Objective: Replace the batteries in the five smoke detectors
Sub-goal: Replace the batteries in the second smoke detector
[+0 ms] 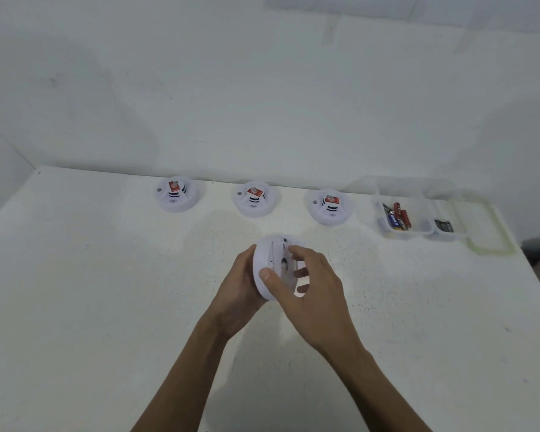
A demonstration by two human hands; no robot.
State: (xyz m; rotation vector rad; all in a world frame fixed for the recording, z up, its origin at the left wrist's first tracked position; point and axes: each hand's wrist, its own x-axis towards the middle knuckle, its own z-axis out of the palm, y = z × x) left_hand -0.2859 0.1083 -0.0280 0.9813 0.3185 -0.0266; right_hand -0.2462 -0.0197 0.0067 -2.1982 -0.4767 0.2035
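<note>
A white round smoke detector is held tilted above the middle of the table, its back side toward me. My left hand grips its left edge from behind. My right hand holds its right side, thumb on the near rim and fingers curled over the back. Three more white smoke detectors stand in a row along the far edge, each with a red battery on top: the left detector, the middle detector and the right detector.
A clear plastic container at the far right holds several batteries; a dark battery lies in the tray beside it. The white table meets a white wall behind; its right edge drops off near the container.
</note>
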